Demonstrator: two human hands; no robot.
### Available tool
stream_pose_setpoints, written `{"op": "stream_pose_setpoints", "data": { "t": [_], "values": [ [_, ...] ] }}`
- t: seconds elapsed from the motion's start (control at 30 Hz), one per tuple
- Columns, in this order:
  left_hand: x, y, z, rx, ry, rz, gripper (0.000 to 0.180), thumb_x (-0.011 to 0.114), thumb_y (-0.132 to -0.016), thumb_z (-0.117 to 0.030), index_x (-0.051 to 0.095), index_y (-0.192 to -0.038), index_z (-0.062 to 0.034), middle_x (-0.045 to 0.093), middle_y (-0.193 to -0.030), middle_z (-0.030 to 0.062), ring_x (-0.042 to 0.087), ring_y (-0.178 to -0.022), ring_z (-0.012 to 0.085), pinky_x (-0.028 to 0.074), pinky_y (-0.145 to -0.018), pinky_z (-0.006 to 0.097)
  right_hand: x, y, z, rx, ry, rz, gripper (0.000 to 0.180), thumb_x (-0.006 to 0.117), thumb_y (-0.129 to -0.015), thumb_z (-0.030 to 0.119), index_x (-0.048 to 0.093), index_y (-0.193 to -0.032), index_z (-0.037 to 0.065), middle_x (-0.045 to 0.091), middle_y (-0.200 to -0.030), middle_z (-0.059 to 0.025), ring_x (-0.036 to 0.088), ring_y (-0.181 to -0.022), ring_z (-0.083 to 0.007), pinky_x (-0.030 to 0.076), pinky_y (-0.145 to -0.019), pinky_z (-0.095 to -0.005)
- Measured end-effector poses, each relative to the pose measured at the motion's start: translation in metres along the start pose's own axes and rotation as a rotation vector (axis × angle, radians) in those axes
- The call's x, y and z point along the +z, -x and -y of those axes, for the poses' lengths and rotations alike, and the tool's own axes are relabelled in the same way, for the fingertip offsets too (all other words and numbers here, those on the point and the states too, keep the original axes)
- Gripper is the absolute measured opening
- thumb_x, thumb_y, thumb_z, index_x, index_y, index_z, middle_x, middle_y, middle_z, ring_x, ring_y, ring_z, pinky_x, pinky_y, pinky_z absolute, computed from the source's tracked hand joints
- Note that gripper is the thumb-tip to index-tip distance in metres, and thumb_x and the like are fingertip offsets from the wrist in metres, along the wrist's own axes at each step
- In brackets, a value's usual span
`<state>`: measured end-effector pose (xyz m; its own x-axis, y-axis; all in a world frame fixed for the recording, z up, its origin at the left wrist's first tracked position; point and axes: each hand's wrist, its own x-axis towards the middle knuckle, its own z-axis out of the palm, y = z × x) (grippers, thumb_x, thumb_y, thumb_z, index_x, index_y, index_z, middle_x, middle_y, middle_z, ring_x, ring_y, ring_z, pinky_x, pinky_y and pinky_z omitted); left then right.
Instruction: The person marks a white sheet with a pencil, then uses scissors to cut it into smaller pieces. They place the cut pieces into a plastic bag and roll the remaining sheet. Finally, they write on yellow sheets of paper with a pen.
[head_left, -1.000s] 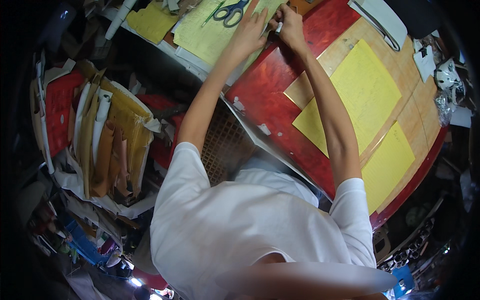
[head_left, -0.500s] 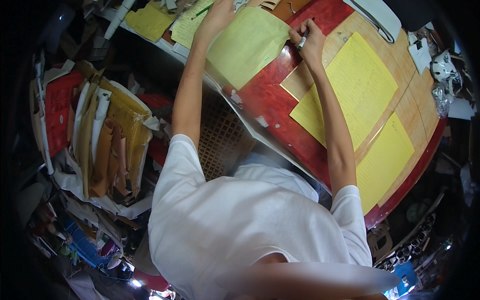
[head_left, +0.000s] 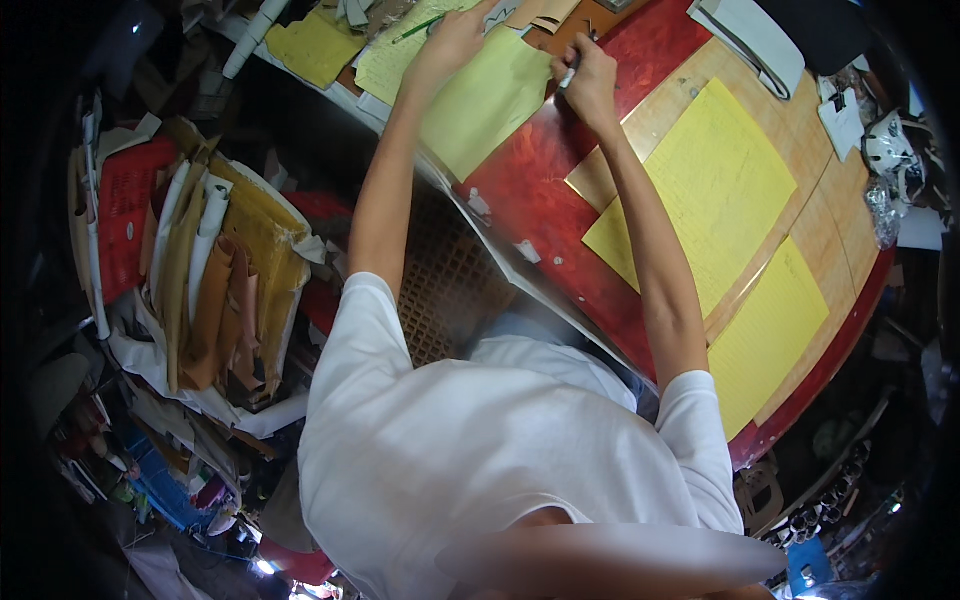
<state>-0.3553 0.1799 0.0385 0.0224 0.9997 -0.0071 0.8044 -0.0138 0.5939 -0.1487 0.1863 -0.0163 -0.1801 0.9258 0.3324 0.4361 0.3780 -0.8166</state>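
A yellow-green sheet point(head_left: 478, 120) lies over the near left part of the red table, its right edge bent and raised. My left hand point(head_left: 452, 48) rests on its far left part with fingers stretched out, beside a green pencil point(head_left: 418, 30). At the sheet's far right edge, my right hand point(head_left: 592, 78) is closed around a black-and-white marker pen point(head_left: 568, 76). Its fingertips meet the sheet's edge; whether they pinch the paper too, I cannot tell. Under and right of my right forearm lie large yellow lined sheets point(head_left: 735, 180) on the wooden board point(head_left: 845, 200).
A white folded bundle point(head_left: 745, 40) and a plastic-wrapped item point(head_left: 885, 150) sit at the table's far right. Another yellow sheet point(head_left: 312, 45) lies at the far left. Beside the table stands a bin of paper rolls point(head_left: 215, 240), near a brown lattice crate point(head_left: 440, 270).
My right hand has shifted left, still with the marker pen, and the sheet's right edge has come left and bent. My left hand has moved slightly to the right.
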Motion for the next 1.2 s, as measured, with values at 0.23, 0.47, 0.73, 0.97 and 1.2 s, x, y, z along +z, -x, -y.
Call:
{"op": "stream_pose_setpoints", "data": {
  "t": [0.23, 0.47, 0.73, 0.97, 1.2],
  "values": [
    [0.004, -0.001, 0.024, 0.092, 0.005, -0.191, 0.039, 0.057, -0.095, -0.014, 0.054, -0.133, -0.0065, 0.068, -0.092, 0.0188, 0.068, -0.088, 0.023, 0.051, -0.074, 0.032, 0.005, -0.003, 0.014, -0.148, 0.218, 0.094, 0.028, 0.073, -0.072, 0.015, 0.052, -0.088, 0.007, 0.06, -0.076, -0.0158, 0.061, -0.072, -0.0378, 0.044, -0.061, -0.0485],
    [0.04, 0.01, 0.05, -0.075, 0.41, -0.038, 0.034, 0.062, -0.094, -0.026, 0.065, -0.119, -0.0029, 0.07, -0.098, 0.0024, 0.064, -0.091, 0.0062, 0.049, -0.073, 0.02, 0.016, -0.004, 0.002, 0.016, -0.093, -0.069, 0.021, 0.066, -0.081, 0.011, 0.048, -0.088, 0.002, 0.059, -0.074, -0.0155, 0.058, -0.066, -0.0341, 0.046, -0.061, -0.042],
    [0.064, 0.013, -0.007, 0.056, -0.127, -0.127, 0.059, 0.075, -0.073, -0.051, 0.071, -0.105, -0.0025, 0.068, -0.107, 0.0184, 0.066, -0.098, 0.0306, 0.052, -0.085, 0.04, 0.006, -0.017, -0.019, 0.042, -0.088, -0.07, 0.02, 0.061, -0.09, 0.007, 0.043, -0.087, 0.0, 0.065, -0.087, -0.0182, 0.071, -0.082, -0.0252, 0.054, -0.063, -0.035],
    [0.079, 0.007, 0.007, 0.174, -0.445, -0.369, 0.047, 0.071, -0.078, -0.044, 0.071, -0.103, -0.0041, 0.07, -0.097, 0.0136, 0.068, -0.087, 0.0319, 0.053, -0.076, 0.044, 0.003, -0.016, -0.025, 0.0, -0.145, -0.214, 0.019, 0.06, -0.091, 0.003, 0.042, -0.086, 0.0, 0.069, -0.089, -0.0148, 0.068, -0.079, -0.0153, 0.054, -0.066, -0.028],
    [0.08, -0.002, 0.009, -0.006, -0.452, -0.271, 0.031, 0.057, -0.092, -0.034, 0.066, -0.101, -0.0058, 0.07, -0.081, 0.0139, 0.068, -0.08, 0.0361, 0.053, -0.07, 0.046, -0.018, -0.017, -0.038, 0.058, -0.605, -0.245, 0.018, 0.062, -0.091, 0.005, 0.044, -0.087, 0.002, 0.068, -0.092, -0.015, 0.069, -0.082, -0.0187, 0.054, -0.066, -0.028]
  ]
}}
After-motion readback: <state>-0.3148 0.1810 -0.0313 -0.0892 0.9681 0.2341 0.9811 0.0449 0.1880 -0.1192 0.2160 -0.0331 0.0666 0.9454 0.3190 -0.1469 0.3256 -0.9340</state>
